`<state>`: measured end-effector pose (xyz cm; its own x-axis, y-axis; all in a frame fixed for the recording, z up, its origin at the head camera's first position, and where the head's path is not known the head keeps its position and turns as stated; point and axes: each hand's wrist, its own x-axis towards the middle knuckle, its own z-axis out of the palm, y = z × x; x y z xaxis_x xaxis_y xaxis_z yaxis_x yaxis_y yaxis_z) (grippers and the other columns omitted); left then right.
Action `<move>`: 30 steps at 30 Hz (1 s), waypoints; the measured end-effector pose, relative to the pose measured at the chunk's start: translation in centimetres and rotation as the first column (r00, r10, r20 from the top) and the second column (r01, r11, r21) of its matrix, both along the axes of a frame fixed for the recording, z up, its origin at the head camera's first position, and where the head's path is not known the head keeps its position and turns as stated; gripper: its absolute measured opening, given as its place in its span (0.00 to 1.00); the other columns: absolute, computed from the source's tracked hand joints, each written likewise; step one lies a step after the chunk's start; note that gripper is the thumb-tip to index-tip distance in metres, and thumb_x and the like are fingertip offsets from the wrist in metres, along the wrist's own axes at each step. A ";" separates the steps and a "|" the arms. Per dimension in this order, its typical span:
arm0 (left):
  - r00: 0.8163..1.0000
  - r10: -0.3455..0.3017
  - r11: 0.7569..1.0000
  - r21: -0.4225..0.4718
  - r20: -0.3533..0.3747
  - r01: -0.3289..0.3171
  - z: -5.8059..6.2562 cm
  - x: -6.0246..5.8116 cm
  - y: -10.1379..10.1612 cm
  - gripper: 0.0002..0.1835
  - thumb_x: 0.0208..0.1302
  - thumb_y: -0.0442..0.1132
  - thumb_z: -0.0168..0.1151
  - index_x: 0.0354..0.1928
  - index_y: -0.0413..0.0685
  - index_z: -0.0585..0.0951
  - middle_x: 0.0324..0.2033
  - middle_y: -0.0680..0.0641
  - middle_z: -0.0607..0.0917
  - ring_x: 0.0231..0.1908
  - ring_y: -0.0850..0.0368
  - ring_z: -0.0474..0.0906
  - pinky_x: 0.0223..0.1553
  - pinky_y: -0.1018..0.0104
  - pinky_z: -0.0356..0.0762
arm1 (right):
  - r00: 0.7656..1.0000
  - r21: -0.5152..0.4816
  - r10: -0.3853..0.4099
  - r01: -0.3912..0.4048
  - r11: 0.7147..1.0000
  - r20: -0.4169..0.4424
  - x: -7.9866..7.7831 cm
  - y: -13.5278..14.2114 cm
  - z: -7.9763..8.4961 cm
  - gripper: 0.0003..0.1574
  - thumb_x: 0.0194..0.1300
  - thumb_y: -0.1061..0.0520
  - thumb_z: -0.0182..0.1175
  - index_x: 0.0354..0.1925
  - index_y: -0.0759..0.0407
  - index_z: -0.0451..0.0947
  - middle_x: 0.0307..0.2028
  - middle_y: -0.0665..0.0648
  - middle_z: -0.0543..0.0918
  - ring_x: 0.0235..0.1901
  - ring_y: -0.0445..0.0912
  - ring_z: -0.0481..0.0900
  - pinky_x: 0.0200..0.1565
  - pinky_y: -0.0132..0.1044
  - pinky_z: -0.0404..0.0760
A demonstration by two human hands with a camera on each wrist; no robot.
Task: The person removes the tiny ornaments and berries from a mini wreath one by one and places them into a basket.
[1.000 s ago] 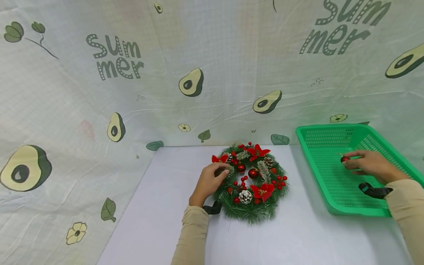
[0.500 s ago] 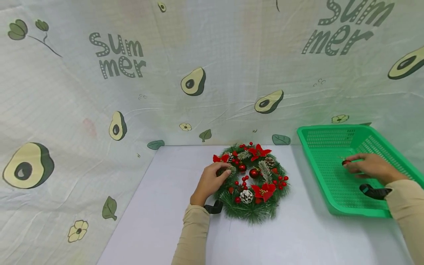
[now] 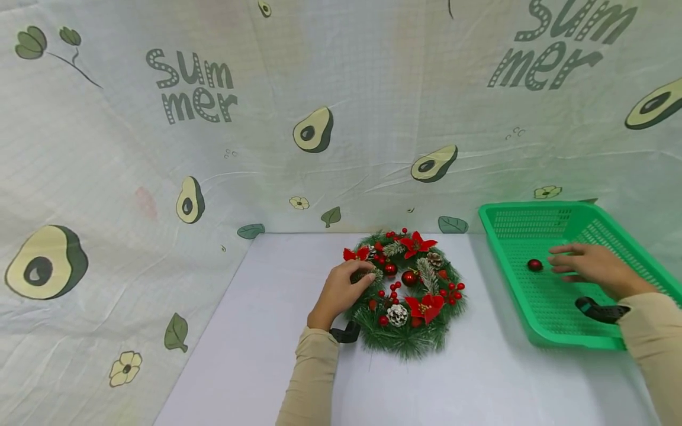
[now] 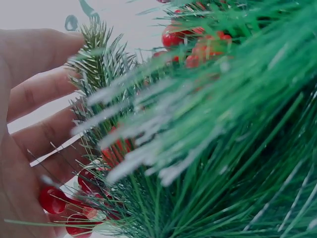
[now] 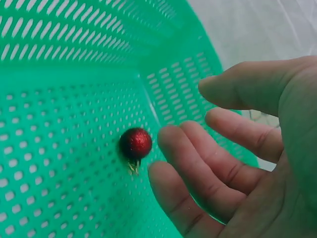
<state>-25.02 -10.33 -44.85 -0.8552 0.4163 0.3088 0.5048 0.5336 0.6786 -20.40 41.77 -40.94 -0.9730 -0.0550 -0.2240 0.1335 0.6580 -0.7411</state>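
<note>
A green Christmas wreath (image 3: 405, 346) with red poinsettias, berries, pinecones and shiny red baubles lies on the white table. My left hand (image 3: 341, 290) is at its left side, fingers loosely bent among the greenery. In the left wrist view, the left hand (image 4: 37, 94) has spread fingers partly hidden behind a needle sprig (image 4: 96, 54). Over the green plastic basket (image 3: 506, 278) is my right hand (image 3: 597, 269), its fingers apart and holding nothing. A small dark red bauble (image 3: 535, 265) lies on the basket floor, just left of the right fingertips; its gold cap (image 5: 133, 166) shows in the right wrist view.
The white table (image 3: 256, 331) extends left of and in front of the wreath. Behind it hangs a pale cloth (image 3: 367, 89) printed with avocados. The basket's raised left rim (image 3: 508, 290) stands between wreath and right hand.
The right hand has let go of the red bauble, which now lies on the basket floor to the left of the fingers. The left hand stays at the wreath.
</note>
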 end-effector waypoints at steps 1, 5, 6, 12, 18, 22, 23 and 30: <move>1.000 -0.003 1.000 0.002 0.001 0.003 0.0 0.0 0.0 0.15 0.73 0.52 0.60 0.54 0.56 0.85 0.50 0.56 0.84 0.53 0.57 0.79 0.55 0.55 0.77 | 1.000 0.002 0.002 -0.002 1.000 -0.008 0.0 -0.2 0.1 0.44 0.79 0.44 0.49 0.72 0.78 0.53 0.61 0.80 0.71 0.47 0.52 0.85 0.46 0.45 0.84; 1.000 -0.012 1.000 0.006 0.023 0.011 0.1 0.1 0.1 0.19 0.75 0.55 0.55 0.56 0.54 0.84 0.52 0.55 0.84 0.55 0.56 0.78 0.56 0.54 0.76 | 0.998 -0.012 0.006 -0.007 1.000 -0.055 -0.2 -1.1 0.9 0.42 0.79 0.44 0.50 0.72 0.75 0.55 0.60 0.79 0.72 0.43 0.38 0.83 0.44 0.41 0.84; 0.999 -0.014 1.000 0.009 0.032 0.014 0.1 0.1 0.2 0.20 0.75 0.55 0.55 0.57 0.53 0.84 0.52 0.55 0.84 0.55 0.56 0.78 0.56 0.55 0.76 | 0.997 -0.021 0.005 -0.006 1.000 -0.071 -0.2 -1.4 1.2 0.41 0.79 0.44 0.50 0.72 0.74 0.56 0.59 0.78 0.74 0.42 0.35 0.82 0.44 0.40 0.84; 1.000 -0.008 0.999 0.038 -0.003 0.008 0.2 -0.1 0.1 0.22 0.76 0.56 0.53 0.55 0.50 0.85 0.51 0.54 0.84 0.54 0.56 0.79 0.55 0.55 0.77 | 0.990 -0.067 0.000 -0.010 0.998 -0.144 -0.5 -4.4 3.1 0.40 0.76 0.41 0.54 0.71 0.65 0.61 0.54 0.56 0.80 0.42 0.33 0.82 0.43 0.37 0.83; 0.998 0.004 0.997 0.074 -0.062 0.000 0.0 -0.2 0.2 0.20 0.75 0.54 0.57 0.53 0.48 0.86 0.49 0.54 0.85 0.51 0.57 0.80 0.52 0.57 0.79 | 0.988 -0.107 0.017 -0.033 0.994 -0.152 -1.5 -7.1 3.8 0.40 0.75 0.41 0.56 0.72 0.64 0.61 0.59 0.67 0.77 0.46 0.41 0.83 0.45 0.38 0.83; 0.998 -0.010 0.997 0.075 -0.062 0.015 0.0 -0.1 0.2 0.19 0.74 0.52 0.58 0.52 0.46 0.86 0.48 0.54 0.85 0.50 0.58 0.81 0.51 0.57 0.79 | 0.989 -0.105 0.022 -0.038 0.994 -0.148 -1.7 -8.1 3.7 0.40 0.76 0.41 0.55 0.73 0.64 0.61 0.62 0.72 0.73 0.50 0.52 0.83 0.46 0.40 0.83; 0.998 -0.017 0.996 0.083 -0.059 0.021 0.0 -0.1 0.2 0.18 0.74 0.51 0.59 0.52 0.46 0.86 0.48 0.54 0.85 0.49 0.58 0.81 0.51 0.58 0.79 | 0.987 -0.112 0.019 -0.037 0.993 -0.157 -1.7 -8.3 3.6 0.40 0.76 0.41 0.55 0.72 0.64 0.61 0.62 0.72 0.73 0.51 0.53 0.82 0.46 0.41 0.83; 0.999 -0.012 0.996 0.086 -0.038 0.015 -0.1 -0.1 -0.4 0.20 0.74 0.56 0.57 0.53 0.51 0.86 0.48 0.57 0.85 0.50 0.61 0.80 0.51 0.59 0.79 | 0.978 -0.160 0.004 -0.038 0.986 -0.207 -1.7 -10.6 4.1 0.38 0.74 0.42 0.58 0.70 0.64 0.65 0.57 0.63 0.79 0.46 0.43 0.84 0.46 0.44 0.83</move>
<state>-25.13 -10.69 -44.94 -0.8368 0.3980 0.3759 0.5375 0.4669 0.7022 -22.13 31.15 -36.88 -0.9955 -0.0947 -0.0058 -0.0452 0.5278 -0.8481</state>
